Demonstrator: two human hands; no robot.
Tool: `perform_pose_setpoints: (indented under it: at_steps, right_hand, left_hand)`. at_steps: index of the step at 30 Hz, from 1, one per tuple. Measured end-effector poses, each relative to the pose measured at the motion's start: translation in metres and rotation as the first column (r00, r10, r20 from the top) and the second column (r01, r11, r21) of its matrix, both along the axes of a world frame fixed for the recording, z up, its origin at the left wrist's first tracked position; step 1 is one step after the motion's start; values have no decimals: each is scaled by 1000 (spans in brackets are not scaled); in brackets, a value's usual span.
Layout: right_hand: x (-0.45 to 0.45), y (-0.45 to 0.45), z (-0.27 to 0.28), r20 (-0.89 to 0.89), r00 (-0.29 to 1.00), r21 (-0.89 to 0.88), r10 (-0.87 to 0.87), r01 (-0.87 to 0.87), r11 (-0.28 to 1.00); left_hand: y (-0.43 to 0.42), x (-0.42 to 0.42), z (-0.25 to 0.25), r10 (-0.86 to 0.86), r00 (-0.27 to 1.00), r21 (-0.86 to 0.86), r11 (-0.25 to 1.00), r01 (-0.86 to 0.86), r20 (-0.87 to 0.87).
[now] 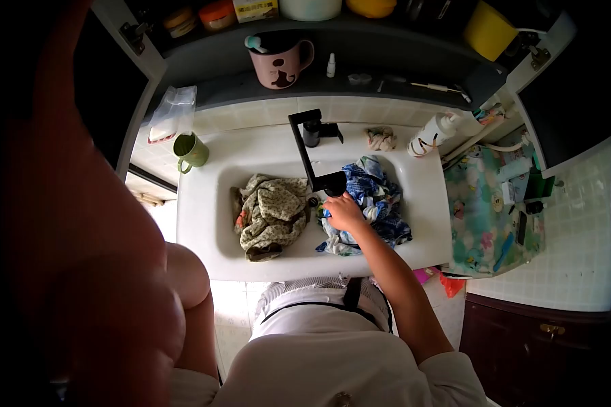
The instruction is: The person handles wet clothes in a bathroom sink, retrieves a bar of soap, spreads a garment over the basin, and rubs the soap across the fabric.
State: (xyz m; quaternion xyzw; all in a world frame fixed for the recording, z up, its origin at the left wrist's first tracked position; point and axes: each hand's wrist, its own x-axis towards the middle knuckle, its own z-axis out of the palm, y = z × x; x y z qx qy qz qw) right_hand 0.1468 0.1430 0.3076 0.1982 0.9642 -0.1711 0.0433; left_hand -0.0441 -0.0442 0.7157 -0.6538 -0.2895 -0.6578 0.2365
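My right hand (345,211) reaches into the white sink, just below the end of the black faucet (327,183). Its fingers are curled at the left edge of a blue-and-white patterned cloth (377,203), with a bit of blue showing at the fingertips. To the left in the same basin lies a bunched beige-and-dark patterned cloth (273,210), apart from my right hand. My left hand (102,285) and forearm are raised very close to the camera, blurred and dark along the left side. The left fingers cannot be made out.
On the sink rim (200,230) stand a green mug (191,150), a small crumpled cloth (381,138) and a white bottle (432,134). A pink cup (278,66) sits on the dark shelf above. Open cabinet doors flank both sides. Small items lie on a patterned cover (475,224) at right.
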Motion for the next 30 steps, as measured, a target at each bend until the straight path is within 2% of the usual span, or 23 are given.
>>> perform_pose_setpoints:
  at_steps: [4, 12, 18, 22, 23, 24, 25, 26, 27, 28, 29, 30]
  right_hand:
    - [-2, 1, -11, -100, 995, -5, -7, 6, 1000]
    - [2, -1, -11, -162, 987, 44, 7, 1, 999]
    - [0, 0, -12, -135, 991, 36, 9, -4, 999]
    - [-3, 2, -5, 49, 999, 2, 17, -17, 1000]
    - [-3, 1, -6, 53, 998, -4, 16, -16, 1000]
    - [-3, 2, -6, 50, 999, 1, 21, -21, 1000]
    - [-4, 2, -6, 46, 999, 7, 25, -26, 1000]
    - [-4, 2, -6, 37, 999, 20, 37, -37, 999]
    - [-2, 1, -5, 39, 998, 20, 39, -40, 999]
    - [0, -2, -5, -8, 999, 5, 36, -36, 999]
    - [3, -3, -6, -65, 997, -9, 32, -32, 999]
    - [5, -5, -6, -117, 993, -37, 22, -27, 999]
  left_hand:
    - [-1, -1, -5, 21, 1000, -5, 1000, -21, -11]
    - [8, 4, -3, 13, 999, 52, 999, -11, -38]
    - [18, 6, -13, 25, 999, 100, 995, -21, -40]
    - [31, 4, -41, 95, 995, 144, 985, -91, -18]
    - [36, 3, -61, 131, 991, 116, 984, -132, 14]
    - [43, 3, -88, 168, 982, 17, 985, -170, 84]
    - [49, 7, -122, 215, 962, -164, 969, -187, 169]
    - [50, 16, -161, 267, 917, -374, 916, -146, 296]
    - [39, 11, -207, 374, 893, -685, 721, -109, 252]
    - [34, 5, -254, 457, 888, -851, 486, -200, 52]
    - [28, 0, -294, 480, 862, -933, 210, -290, -160]
    - [17, -2, -323, 456, 825, -939, -81, -335, -334]
